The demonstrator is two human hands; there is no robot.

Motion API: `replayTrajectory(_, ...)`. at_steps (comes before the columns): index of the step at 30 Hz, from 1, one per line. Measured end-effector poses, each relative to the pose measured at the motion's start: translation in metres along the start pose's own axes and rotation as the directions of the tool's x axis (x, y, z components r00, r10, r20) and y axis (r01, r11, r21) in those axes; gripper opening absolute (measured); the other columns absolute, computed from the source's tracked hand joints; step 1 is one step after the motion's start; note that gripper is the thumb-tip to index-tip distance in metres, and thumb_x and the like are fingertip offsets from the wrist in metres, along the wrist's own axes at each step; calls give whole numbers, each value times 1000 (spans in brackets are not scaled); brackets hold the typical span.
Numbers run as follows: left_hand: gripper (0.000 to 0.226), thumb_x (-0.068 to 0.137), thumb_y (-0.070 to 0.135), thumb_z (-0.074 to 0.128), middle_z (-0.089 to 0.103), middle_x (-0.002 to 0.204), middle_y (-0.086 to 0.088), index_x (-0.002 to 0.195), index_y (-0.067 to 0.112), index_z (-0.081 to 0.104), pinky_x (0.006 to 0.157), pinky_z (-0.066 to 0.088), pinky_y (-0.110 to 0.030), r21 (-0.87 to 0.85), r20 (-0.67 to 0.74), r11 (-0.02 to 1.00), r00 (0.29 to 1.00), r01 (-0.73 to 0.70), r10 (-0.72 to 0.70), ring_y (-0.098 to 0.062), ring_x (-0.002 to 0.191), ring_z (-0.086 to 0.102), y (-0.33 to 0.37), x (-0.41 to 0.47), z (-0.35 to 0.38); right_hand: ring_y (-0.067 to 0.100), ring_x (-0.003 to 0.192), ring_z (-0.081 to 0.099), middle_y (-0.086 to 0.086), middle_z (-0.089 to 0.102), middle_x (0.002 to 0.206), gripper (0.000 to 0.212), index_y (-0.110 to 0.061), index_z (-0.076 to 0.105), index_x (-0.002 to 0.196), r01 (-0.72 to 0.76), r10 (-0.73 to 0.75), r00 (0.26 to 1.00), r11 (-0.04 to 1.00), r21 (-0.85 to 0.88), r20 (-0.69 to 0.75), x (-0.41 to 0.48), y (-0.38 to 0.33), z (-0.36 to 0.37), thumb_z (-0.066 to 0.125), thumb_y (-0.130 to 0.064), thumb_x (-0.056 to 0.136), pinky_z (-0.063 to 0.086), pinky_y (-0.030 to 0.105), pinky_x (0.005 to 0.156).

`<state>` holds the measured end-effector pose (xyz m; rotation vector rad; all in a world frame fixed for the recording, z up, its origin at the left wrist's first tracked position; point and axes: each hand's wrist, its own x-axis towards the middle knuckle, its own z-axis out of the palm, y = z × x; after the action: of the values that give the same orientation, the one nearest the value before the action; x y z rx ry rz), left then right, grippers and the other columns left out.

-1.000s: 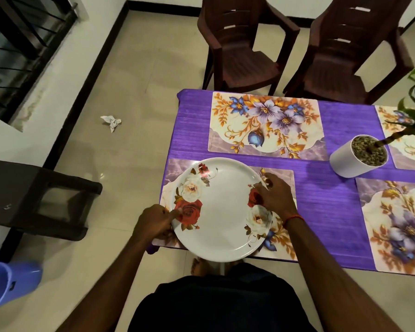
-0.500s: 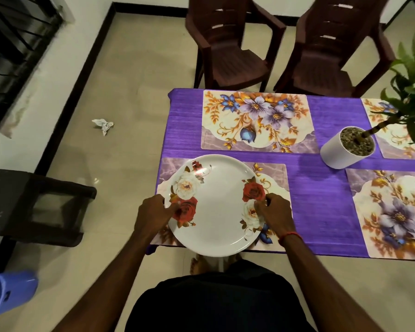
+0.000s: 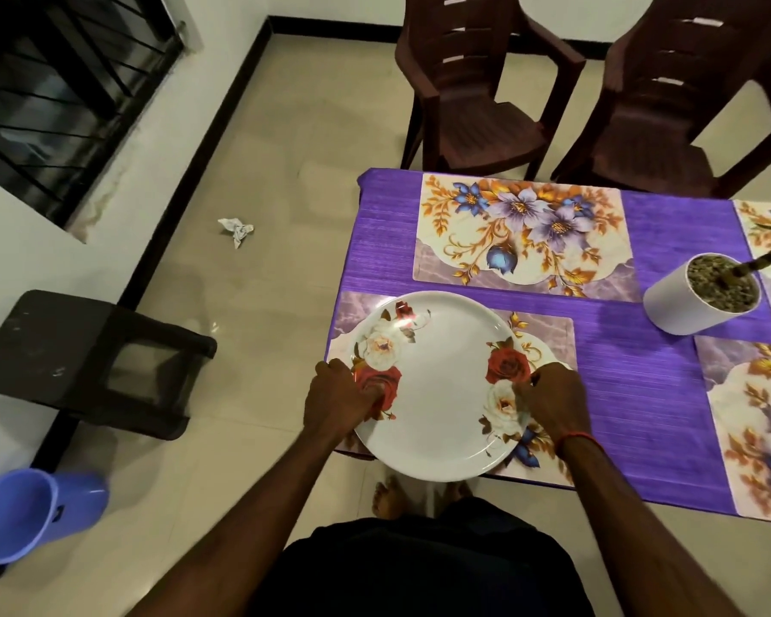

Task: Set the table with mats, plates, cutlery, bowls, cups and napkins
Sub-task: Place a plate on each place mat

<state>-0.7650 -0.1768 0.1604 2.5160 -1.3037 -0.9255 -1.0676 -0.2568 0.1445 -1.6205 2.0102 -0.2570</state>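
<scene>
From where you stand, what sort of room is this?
Probably a home dining room: a purple-clothed table, floral placemats laid out, brown chairs beside it, and a rose-patterned plate.

Home dining room; table [image 3: 668, 394], chairs [image 3: 477, 95], placemats [image 3: 521, 233].

Glossy white plate [image 3: 441, 394], ribbed purple cloth [image 3: 633, 385], moulded plastic chairs [image 3: 477, 91].

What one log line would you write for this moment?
step: plate placement | left hand: holds plate at left rim | right hand: holds right rim | plate: over near mat
</scene>
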Motion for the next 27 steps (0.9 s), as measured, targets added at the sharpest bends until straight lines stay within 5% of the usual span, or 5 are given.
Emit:
replayTrajectory(6, 66, 81, 67, 63, 61, 113, -10, 115, 10, 58, 75, 46, -31, -47, -14, 998, 999, -32, 31, -27, 104, 60, -1, 4, -4, 12, 56, 54, 4, 62, 68, 24, 0, 72, 86, 17, -15, 1000, 998, -66, 23, 0, 0, -3, 71, -23, 91, 36, 19, 52)
replayTrajectory(9, 82, 66, 84, 49, 68, 101, -5, 107, 15, 64, 71, 53, -30, -76, -8, 996, 999, -36, 36, -23, 92, 65, -2, 10, -7, 10, 58, 53, 2, 60, 71, 21, 0, 72, 93, 35, -33, 999, 998, -55, 30, 0, 0, -7, 71, -21, 92, 36, 18, 55)
replayTrajectory(13, 61, 82, 70, 65, 69, 94, -2, 105, 13, 67, 59, 43, -23, -95, 39, 995, 999, -21, 24, -19, 84, 65, -1, 18, -11, 14, 61, 53, 7, 65, 75, 20, -2, 72, 93, 50, -49, 999, 998, -47, 21, -1, -2, -11, 72, -22, 91, 38, 21, 58)
replayTrajectory(17, 63, 80, 70, 67, 71, 100, -4, 113, 17, 67, 64, 50, -25, -155, 40, 988, 999, -4, 11, -21, 90, 68, -5, 20, -6, 16, 59, 55, 1, 59, 64, 25, -6, 68, 75, -24, 25, 999, 999, -21, 29, 2, 2, -13, 71, -26, 91, 39, 22, 56)
replayTrajectory(27, 87, 60, 88, 55, 71, 103, -1, 117, 23, 66, 76, 61, -36, -232, 24, 973, 1000, 18, -13, -20, 93, 69, -11, 19, 0, 18, 92, 61, 4, 62, 109, 24, -15, 52, 122, -224, 160, 974, 804, 550, 163, -12, -12, -8, 58, -25, 100, 48, 26, 65)
